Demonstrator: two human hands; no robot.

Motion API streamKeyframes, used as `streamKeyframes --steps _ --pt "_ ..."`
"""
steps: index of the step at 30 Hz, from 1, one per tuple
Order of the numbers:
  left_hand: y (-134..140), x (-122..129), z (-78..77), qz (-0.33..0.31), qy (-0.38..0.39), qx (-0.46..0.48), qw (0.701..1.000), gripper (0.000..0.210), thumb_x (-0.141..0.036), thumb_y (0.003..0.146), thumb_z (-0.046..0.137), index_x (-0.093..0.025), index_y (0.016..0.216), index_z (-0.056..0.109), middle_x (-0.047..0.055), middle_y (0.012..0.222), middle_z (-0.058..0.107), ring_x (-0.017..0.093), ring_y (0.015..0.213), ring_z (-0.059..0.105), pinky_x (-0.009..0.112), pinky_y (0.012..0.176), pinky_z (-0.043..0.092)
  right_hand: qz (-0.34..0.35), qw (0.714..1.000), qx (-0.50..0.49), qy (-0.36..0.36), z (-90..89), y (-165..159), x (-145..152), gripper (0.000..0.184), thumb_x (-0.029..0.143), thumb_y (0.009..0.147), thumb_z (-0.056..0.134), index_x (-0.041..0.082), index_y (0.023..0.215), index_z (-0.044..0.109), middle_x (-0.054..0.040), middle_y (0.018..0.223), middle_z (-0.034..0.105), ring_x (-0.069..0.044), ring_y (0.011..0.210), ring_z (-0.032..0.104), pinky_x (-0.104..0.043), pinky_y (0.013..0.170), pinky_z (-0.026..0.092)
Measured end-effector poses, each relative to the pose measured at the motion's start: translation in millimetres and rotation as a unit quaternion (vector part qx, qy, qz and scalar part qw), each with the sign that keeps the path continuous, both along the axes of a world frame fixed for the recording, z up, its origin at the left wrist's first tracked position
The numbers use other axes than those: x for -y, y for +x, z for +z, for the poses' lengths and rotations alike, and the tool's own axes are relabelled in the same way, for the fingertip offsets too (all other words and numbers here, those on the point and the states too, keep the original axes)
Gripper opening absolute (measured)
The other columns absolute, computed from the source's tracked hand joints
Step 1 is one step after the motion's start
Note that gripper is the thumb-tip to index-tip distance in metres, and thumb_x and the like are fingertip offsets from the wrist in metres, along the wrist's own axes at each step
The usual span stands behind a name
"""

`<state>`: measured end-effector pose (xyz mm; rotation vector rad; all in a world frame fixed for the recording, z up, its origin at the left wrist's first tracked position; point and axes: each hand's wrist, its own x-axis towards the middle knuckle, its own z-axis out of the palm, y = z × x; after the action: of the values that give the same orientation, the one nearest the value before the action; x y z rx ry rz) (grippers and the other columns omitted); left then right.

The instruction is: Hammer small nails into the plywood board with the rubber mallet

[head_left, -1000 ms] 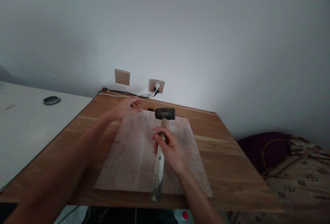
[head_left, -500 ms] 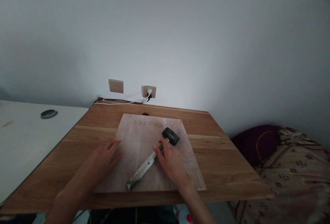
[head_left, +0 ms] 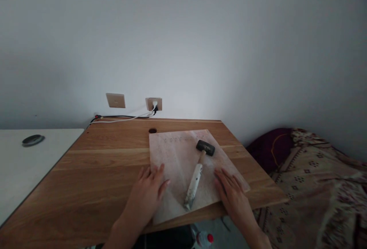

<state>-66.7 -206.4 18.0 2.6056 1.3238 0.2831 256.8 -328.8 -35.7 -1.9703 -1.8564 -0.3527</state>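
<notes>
A thin pale pinkish board (head_left: 174,157) lies slightly turned on the wooden table (head_left: 109,180), with a row of small marks near its far edge. On it rests a rubber mallet (head_left: 195,184) with a black head and a worn white handle, the head pointing away from me. My left hand (head_left: 149,186) is at the board's left edge, fingers stretched out and thumb over the surface. Flat on the right part of the board lies my right hand (head_left: 231,189), fingers extended, to the right of the mallet's handle. Neither hand touches the mallet.
A white table (head_left: 34,168) with a dark oval object (head_left: 33,140) adjoins at left. Cables (head_left: 123,118) run along the back to a wall socket (head_left: 154,104). A patterned cloth (head_left: 309,187) is piled at right. A red-capped bottle (head_left: 204,238) is below the front edge.
The board has turned anticlockwise and shifted right on the table, carrying the mallet with it. My right hand has left the mallet's handle for the board's right side; the view has shifted too.
</notes>
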Motion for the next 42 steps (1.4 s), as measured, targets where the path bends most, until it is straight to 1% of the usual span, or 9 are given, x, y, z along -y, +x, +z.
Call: streamKeyframes --steps 7,12,16,21,26,29,32,36,42 --pt "93.0 3.0 -1.9 -0.103 0.069 0.041 0.991 0.053 -0.052 0.106 0.046 -0.022 0.149 0.055 0.013 0.156 0.055 0.044 0.149 0.04 0.078 0.12 0.025 -0.04 0.995 0.077 0.05 -16.9 110.8 23.6 0.048 0.037 0.109 0.028 0.02 0.139 0.061 -0.0171 0.134 0.07 -0.032 0.13 0.064 -0.054 0.107 0.051" --pt "117.8 20.2 -5.9 -0.203 0.09 0.108 0.969 0.051 -0.05 0.108 0.043 -0.02 0.148 0.052 0.012 0.149 0.061 0.033 0.152 0.04 0.067 0.125 0.028 -0.125 0.98 0.15 0.045 -23.6 153.1 57.5 0.044 0.021 0.102 0.034 0.023 0.134 0.065 -0.0174 0.142 0.065 -0.037 0.137 0.056 -0.058 0.104 0.052" --pt "118.8 26.8 -4.4 -0.206 0.118 0.117 0.964 0.049 -0.049 0.106 0.049 -0.018 0.143 0.055 0.013 0.136 0.07 0.031 0.156 0.032 0.07 0.127 0.02 -0.117 0.965 0.231 0.035 -23.8 158.1 69.2 0.044 0.01 0.099 0.036 0.024 0.118 0.072 -0.0152 0.138 0.068 -0.039 0.135 0.058 -0.063 0.102 0.051" --pt "82.1 21.3 1.2 -0.187 0.152 0.087 0.967 0.042 -0.047 0.106 0.05 -0.018 0.132 0.063 0.013 0.124 0.075 0.03 0.154 0.038 0.07 0.128 0.013 -0.06 0.97 0.23 0.043 -8.8 119.4 67.6 0.044 0.005 0.099 0.038 0.025 0.122 0.07 -0.0147 0.145 0.065 -0.037 0.142 0.052 -0.064 0.109 0.045" --pt "-4.1 17.2 -14.1 -0.119 0.223 0.073 0.965 0.037 -0.047 0.105 0.048 -0.024 0.125 0.069 0.01 0.128 0.075 0.031 0.142 0.054 0.066 0.13 0.006 0.003 0.994 0.105 0.042 2.6 46.1 63.3 0.031 0.022 0.105 0.045 0.026 0.128 0.066 -0.0125 0.14 0.068 -0.034 0.135 0.06 -0.06 0.111 0.047" --pt "-60.0 14.2 -21.7 -0.108 0.257 0.084 0.957 0.033 -0.042 0.104 0.045 -0.029 0.119 0.072 0.002 0.121 0.079 0.026 0.122 0.069 0.053 0.129 0.027 0.005 0.998 0.018 0.054 20.1 -1.5 47.3 0.033 0.034 0.105 0.053 0.023 0.136 0.06 -0.0143 0.129 0.072 -0.033 0.125 0.066 -0.059 0.108 0.051" --pt "-96.9 11.3 -19.2 -0.078 0.283 0.082 0.952 0.033 -0.044 0.103 0.044 -0.03 0.116 0.072 -0.001 0.113 0.08 0.024 0.108 0.074 0.039 0.107 0.055 0.094 0.995 -0.027 0.035 45.1 -48.9 18.5 0.037 0.025 0.106 0.05 0.022 0.143 0.056 -0.0135 0.134 0.071 -0.028 0.131 0.063 -0.046 0.102 0.058" --pt "-109.8 6.8 -13.3 -0.077 0.296 0.048 0.951 0.038 -0.047 0.103 0.046 -0.025 0.124 0.07 0.003 0.123 0.078 0.024 0.111 0.074 0.037 0.099 0.06 0.254 0.966 0.017 -0.045 70.2 -105.2 -27.9 0.05 0.029 0.106 0.056 0.028 0.155 0.048 -0.0092 0.16 0.051 -0.03 0.151 0.043 -0.052 0.116 0.048" --pt "-110.2 3.9 -18.9 -0.071 0.237 0.041 0.968 0.036 -0.036 0.102 0.05 -0.022 0.129 0.07 0.006 0.12 0.079 0.023 0.114 0.073 0.039 0.111 0.052 0.303 0.946 0.028 -0.115 67.2 -113.5 -63.9 0.038 0.034 0.106 0.057 0.036 0.144 0.061 -0.0022 0.141 0.066 -0.028 0.15 0.044 -0.055 0.122 0.04"
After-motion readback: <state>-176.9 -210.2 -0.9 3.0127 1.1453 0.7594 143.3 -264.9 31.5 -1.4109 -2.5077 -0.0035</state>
